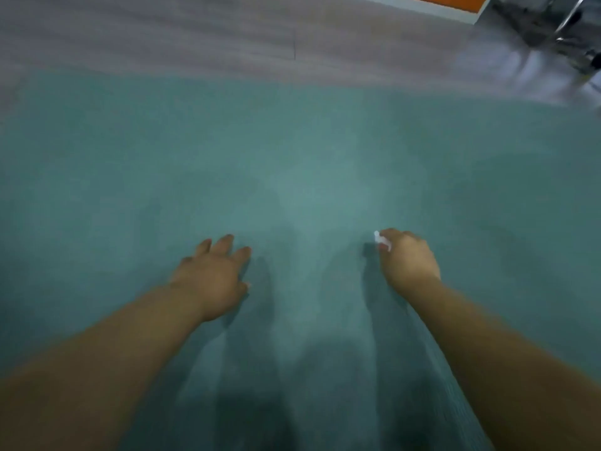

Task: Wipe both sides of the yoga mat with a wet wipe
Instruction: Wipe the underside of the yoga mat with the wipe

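Note:
A teal yoga mat (309, 151) lies flat and fills most of the blurred head view. My left hand (214, 278) reaches over the mat's near middle with its fingers spread and straight. My right hand (406, 258) is curled above the mat to the right and holds a small white wet wipe (381, 240), of which only a bit sticks out past the fingers. Both forearms stretch forward from the bottom corners.
Grey wood-look floor (227, 37) runs beyond the mat's far edge. An orange and pale panel (448, 1) sits at the top right. A dark metal-framed object (546, 27) and something pale and blurred stand at the far right corner.

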